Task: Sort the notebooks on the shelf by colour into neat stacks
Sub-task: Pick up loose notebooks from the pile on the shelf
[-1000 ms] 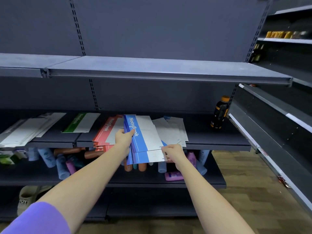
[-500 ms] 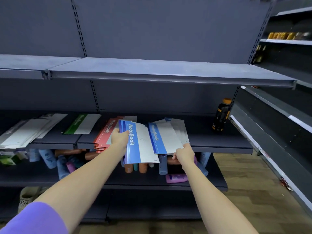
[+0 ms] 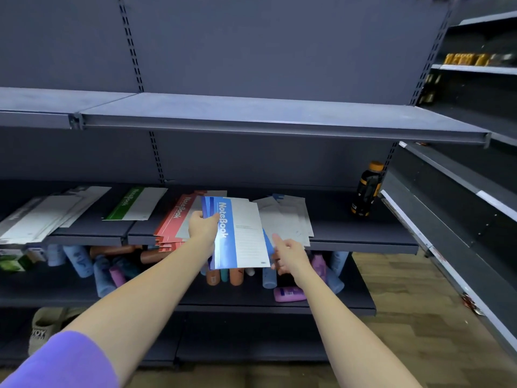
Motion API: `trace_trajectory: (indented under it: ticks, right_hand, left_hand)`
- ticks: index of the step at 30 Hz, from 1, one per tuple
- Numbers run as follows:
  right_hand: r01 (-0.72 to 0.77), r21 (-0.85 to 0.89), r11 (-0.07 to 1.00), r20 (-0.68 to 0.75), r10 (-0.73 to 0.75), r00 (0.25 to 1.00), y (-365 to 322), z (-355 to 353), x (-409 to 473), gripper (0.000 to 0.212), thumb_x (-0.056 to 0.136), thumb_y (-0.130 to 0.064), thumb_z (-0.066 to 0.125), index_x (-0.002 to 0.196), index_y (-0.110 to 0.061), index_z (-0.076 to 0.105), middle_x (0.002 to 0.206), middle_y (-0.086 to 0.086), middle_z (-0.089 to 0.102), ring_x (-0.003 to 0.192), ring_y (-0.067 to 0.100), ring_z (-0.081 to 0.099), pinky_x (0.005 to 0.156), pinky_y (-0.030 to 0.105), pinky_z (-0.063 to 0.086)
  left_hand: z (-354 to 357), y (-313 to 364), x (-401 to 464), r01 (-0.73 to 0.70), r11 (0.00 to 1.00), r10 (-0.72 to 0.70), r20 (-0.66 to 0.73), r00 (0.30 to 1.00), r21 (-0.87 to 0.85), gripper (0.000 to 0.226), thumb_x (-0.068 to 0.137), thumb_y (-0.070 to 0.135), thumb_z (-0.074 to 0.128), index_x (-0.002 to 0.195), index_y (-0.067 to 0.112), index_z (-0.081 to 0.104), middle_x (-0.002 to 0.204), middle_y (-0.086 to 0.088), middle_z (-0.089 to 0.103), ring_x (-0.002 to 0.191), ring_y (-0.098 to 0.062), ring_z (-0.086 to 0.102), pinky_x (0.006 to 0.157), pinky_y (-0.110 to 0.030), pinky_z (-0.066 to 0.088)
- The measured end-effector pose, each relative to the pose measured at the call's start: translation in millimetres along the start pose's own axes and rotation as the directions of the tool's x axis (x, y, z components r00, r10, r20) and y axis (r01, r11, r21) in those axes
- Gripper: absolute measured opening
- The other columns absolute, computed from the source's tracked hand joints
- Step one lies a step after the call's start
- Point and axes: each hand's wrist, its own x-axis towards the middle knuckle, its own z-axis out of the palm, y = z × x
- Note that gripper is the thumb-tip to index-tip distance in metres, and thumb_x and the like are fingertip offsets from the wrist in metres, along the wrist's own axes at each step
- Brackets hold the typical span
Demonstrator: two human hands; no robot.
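- Shop aisle, dark grey metal shelving, wood floor at lower right.
- Middle shelf [image 3: 363,233] holds the notebooks; the board above it is bare grey metal.
- Left hand [image 3: 202,226] grips the blue stack [image 3: 237,233] at its left edge, fingers curled round it, thumb on the top cover. "NoteBook" lettering runs down the blue strip.
- The stack sits over the shelf's front edge, its near end sticking out past the lip above the lower shelf.
- Right hand [image 3: 289,254] is just right of the stack's near corner, fingers loosely spread, forefinger pointing up toward the pale pile; holds nothing. Whether it touches the stack's edge I cannot tell.
- Red stack [image 3: 174,219] just left of the blue one, partly behind the left hand, fanned at its near end.
- Green notebook [image 3: 137,204] lies alone further left, flat.
- Grey-white notebooks [image 3: 50,217] spread loosely at far left, hanging over the lip.
- Pale pile [image 3: 288,219] right of the blue stack, messy, a blue corner showing at the back.
- Black bottle [image 3: 367,190] with an orange cap stands upright at the shelf's right end.
- Lower shelf: bottles [image 3: 81,261] lying jumbled, blue, orange, pink, purple.
- Purple sleeve [image 3: 56,362] at bottom left.
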Motion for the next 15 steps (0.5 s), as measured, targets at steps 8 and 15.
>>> trace_trajectory:
  ticks: [8, 15]
  right_hand:
    - [0.056, -0.080, 0.995, -0.017, -0.057, 0.998, 2, -4, 0, 0.030, 0.084, -0.034, 0.070, 0.086, -0.008, 0.056, 0.074, 0.007, 0.058, 0.050, 0.017, 0.047, 0.048, 0.030, 0.045]
    - [-0.014, -0.227, 0.974, -0.280, -0.052, 0.959, 4, -22, 11, 0.036, 0.093, -0.029, 0.063, 0.119, -0.005, 0.061, 0.109, 0.011, 0.064, 0.085, 0.023, 0.053, 0.063, 0.031, 0.040]
  left_hand:
    - [11, -3, -9, 0.020, 1.000, -0.021, 0.007, 1.000, 0.018, 0.016, 0.096, 0.026, 0.064, 0.093, 0.016, 0.051, 0.099, -0.011, 0.067, 0.091, -0.033, 0.068, 0.085, -0.051, 0.057]
    - [-7, 3, -1, 0.002, 0.995, 0.006, -0.077, 0.997, 0.096, 0.018, 0.097, 0.024, 0.062, 0.101, 0.009, 0.053, 0.100, -0.013, 0.066, 0.087, -0.031, 0.065, 0.084, -0.049, 0.057]
